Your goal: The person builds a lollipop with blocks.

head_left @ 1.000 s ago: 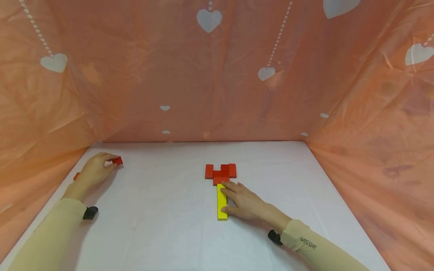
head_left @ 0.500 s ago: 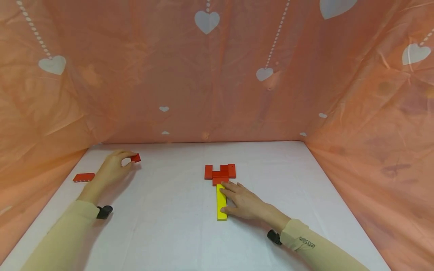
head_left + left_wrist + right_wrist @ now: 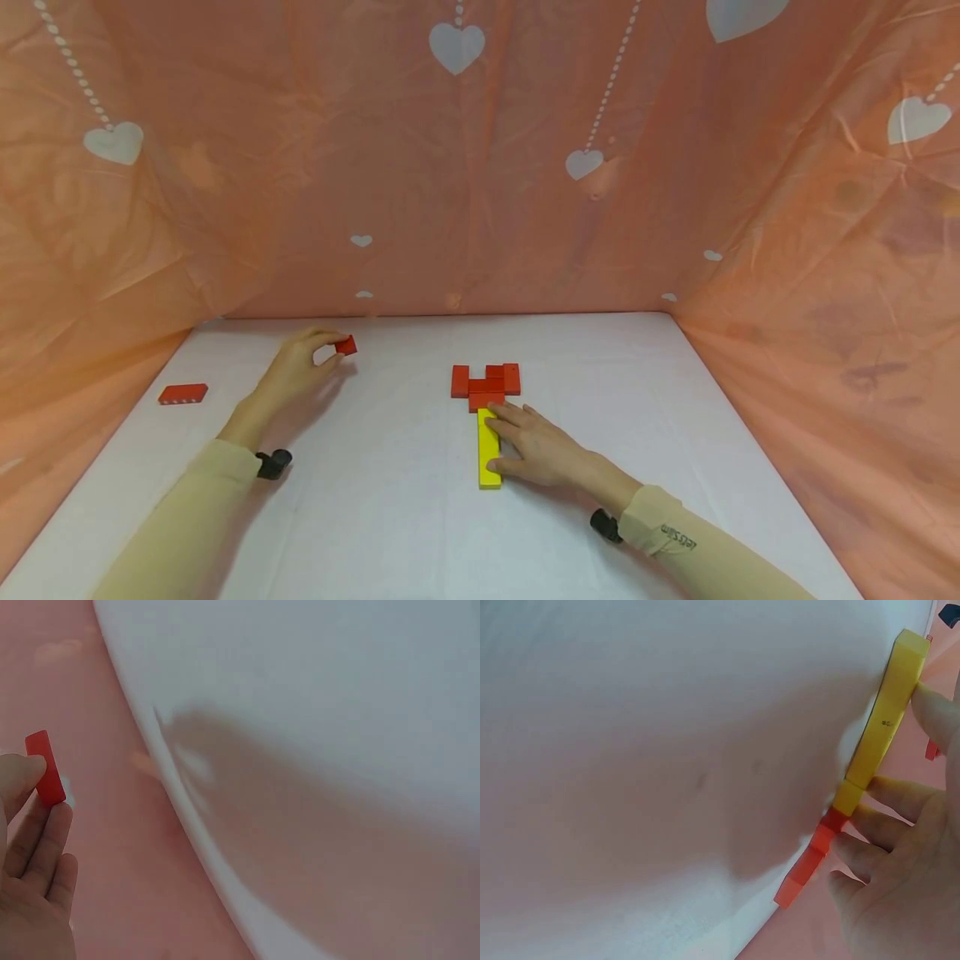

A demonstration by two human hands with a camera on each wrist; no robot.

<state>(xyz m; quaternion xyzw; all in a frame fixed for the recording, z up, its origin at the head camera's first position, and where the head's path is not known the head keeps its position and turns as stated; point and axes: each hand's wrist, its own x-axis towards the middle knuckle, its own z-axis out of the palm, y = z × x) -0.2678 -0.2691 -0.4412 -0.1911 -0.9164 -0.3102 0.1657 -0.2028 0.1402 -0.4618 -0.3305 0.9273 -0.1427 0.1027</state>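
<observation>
My left hand pinches a small red block between thumb and fingers, over the far part of the table. In the left wrist view this red block is seen as a narrow slab, with the lower fingers extended beneath it. My right hand rests with spread fingers along a yellow bar. The right wrist view shows a short yellow block at the bar's end, in line with it. Several red blocks adjoin the yellow end, forming a U-shaped top that opens toward the back.
A lone red block with pale dots along its front side lies at the left of the white table. Orange cloth with white hearts stands behind the table and along both sides.
My left hand has carried the small red block to the right along the table's far side, uncovering the lone red block at left. My right hand stays on the yellow bar.
</observation>
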